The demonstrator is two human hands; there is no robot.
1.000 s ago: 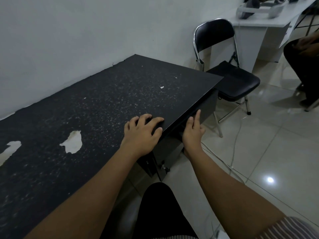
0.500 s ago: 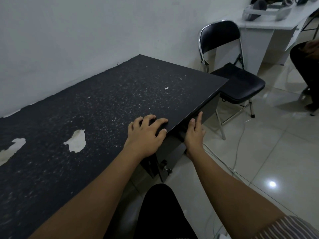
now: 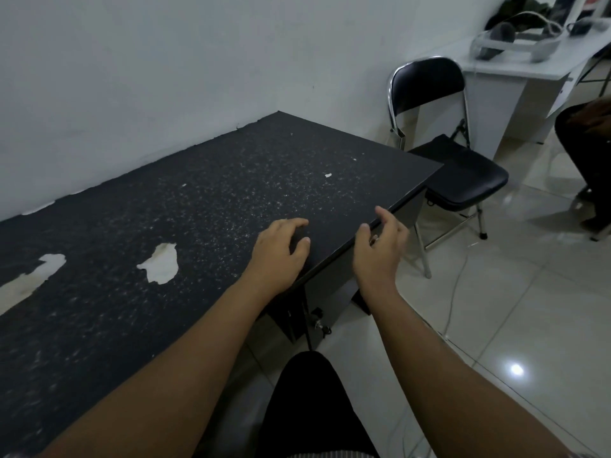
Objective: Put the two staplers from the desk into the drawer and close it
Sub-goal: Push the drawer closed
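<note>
The black speckled desk point(image 3: 198, 209) has no stapler in sight on its top. My left hand point(image 3: 277, 256) rests on the desk near its front edge, fingers loosely bent and holding nothing. My right hand point(image 3: 380, 249) hovers just off the desk's front edge with its fingers spread and empty. Below the edge, the grey drawer front point(image 3: 330, 289) sits flush under the desktop and looks pushed in. What lies inside the drawer is hidden.
A small bunch of keys point(image 3: 319, 320) hangs below the drawer. A black folding chair point(image 3: 463, 180) stands at the desk's right end. Behind it is a white table point(image 3: 515, 71) bearing a headset point(image 3: 515, 41). A seated person point(image 3: 588, 143) is at far right. A cable point(image 3: 456, 292) runs over the tiled floor.
My right hand has come off the drawer front and lifted, its fingers spreading. The left hand stays on the desk, fingers more curled. The view has shifted left.
</note>
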